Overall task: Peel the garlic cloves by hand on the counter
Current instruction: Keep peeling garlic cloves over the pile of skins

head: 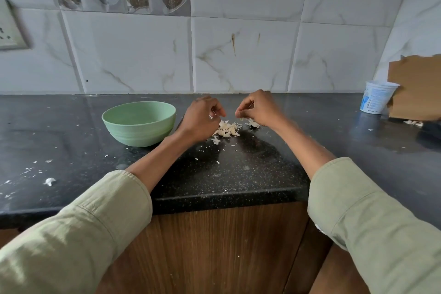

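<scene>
L hand point(201, 117): we see fingers curled in, tips pinching a small white bit, prob. garlic skin; can't tell if a clove is inside the grip.
R hand point(256, 108): fingers curled too, tips pinched on a small pale piece; heel of hand low, just over the worktop.
Hands: close together, apart, not touching, both above the pile.
Garlic pile point(226, 129): cloves and loose skins mixed, mid worktop, nearer the back edge than the front; we can't tell peeled from unpeeled.
Green bowl point(139, 122): upright, just left of L hand, towards the back edge; inside looks bare from here.
Worktop point(238, 174): black, speckled; white skin flakes scattered, more towards the left end.
White tub point(377, 96): upright, far right near the back edge, beside a brown card sheet point(416, 86).
Sleeves: pale green, on both forearms.
</scene>
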### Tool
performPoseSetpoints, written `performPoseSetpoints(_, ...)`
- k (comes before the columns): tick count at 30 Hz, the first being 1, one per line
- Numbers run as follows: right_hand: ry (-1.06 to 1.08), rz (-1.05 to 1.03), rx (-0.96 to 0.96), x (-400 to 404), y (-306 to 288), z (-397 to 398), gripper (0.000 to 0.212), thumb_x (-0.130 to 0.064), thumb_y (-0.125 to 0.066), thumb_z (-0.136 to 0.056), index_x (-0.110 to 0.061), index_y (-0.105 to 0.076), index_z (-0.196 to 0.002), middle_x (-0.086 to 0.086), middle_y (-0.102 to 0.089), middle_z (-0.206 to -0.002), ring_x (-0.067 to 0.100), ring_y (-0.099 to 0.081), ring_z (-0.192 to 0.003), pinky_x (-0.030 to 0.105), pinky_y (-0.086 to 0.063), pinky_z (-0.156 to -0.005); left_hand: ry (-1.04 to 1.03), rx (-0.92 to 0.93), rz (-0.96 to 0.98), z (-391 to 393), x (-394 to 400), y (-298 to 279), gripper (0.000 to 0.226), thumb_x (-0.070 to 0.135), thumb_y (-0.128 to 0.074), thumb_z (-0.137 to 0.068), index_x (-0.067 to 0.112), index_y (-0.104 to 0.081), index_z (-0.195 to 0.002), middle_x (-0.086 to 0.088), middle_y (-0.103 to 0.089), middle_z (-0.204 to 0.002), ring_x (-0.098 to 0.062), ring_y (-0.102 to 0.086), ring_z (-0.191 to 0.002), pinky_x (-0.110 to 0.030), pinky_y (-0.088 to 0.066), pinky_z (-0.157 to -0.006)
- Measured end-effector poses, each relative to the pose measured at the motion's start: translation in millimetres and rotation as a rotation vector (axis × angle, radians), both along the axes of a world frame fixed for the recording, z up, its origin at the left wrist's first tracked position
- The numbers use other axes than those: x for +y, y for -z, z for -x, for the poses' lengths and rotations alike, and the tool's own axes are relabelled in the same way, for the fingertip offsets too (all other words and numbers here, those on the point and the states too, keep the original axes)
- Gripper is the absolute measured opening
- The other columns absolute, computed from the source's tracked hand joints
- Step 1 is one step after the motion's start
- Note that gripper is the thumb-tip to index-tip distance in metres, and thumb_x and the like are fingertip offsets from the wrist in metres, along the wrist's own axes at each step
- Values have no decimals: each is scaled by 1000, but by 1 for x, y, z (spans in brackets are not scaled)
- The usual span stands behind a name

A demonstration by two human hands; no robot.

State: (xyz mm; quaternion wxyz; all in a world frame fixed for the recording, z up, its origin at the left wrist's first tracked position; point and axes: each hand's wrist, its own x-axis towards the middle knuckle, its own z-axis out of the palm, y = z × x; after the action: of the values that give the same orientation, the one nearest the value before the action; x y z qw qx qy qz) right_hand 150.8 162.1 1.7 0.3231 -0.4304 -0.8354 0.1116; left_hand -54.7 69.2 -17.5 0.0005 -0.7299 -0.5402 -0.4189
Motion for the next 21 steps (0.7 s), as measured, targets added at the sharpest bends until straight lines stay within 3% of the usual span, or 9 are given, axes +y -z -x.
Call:
performPoseSetpoints(3, 20, 4, 38, -5, -1, 5, 9, -18, -93, -78, -19, -84, -78, -9, -76, -70, 3, -70, -65, 23, -54, -66, -1, 5, -2, 1, 1, 1, 28, -3, -58, -86, 17, -76, -94, 0, -69, -101, -19, -64, -94, -42, -55, -88)
performPoseSetpoints(8, 32, -33, -32, -8, -1, 9, 9, -24, -92, -79, -22, -84, -79, -10, -77, -75, 6, -71, -72, 21, -51, -70, 7, 8, -6, 0, 1, 1, 28, -3, -58, -87, 16, -75, -96, 0, -68, -102, -20, -63, -96, -43, -55, -89)
performPoseSetpoints(14, 53, -324, 255, -14, -17, 14, 7, -22, -87, -85, -16, -83, -82, -11, -76, -80, -3, -69, -73, 13, -54, -74, 5, -16, -32, 2, 6, 3, 30, -3, -56, -83, 20, -72, -93, 2, -69, -100, -19, -64, -94, -45, -56, -87)
performPoseSetpoints(18, 62, 9, -86, -14, -4, 18, 8, -18, -87, -84, -12, -84, -87, -12, -74, -74, -12, -67, -63, 21, -57, -81, 5, -12, -41, 0, 5, 2, 29, -3, -56, -82, 19, -72, -94, 3, -69, -98, -19, -63, -94, -45, -57, -86)
performPoseSetpoints(21, 59, 6, -89, -14, -4, 17, 8, -21, -88, -82, -15, -84, -85, -16, -72, -69, -10, -66, -59, 22, -57, -72, 0, -6, -37, 1, 4, 2, 29, -4, -55, -83, 18, -72, -94, 3, -69, -98, -18, -63, -95, -45, -57, -87)
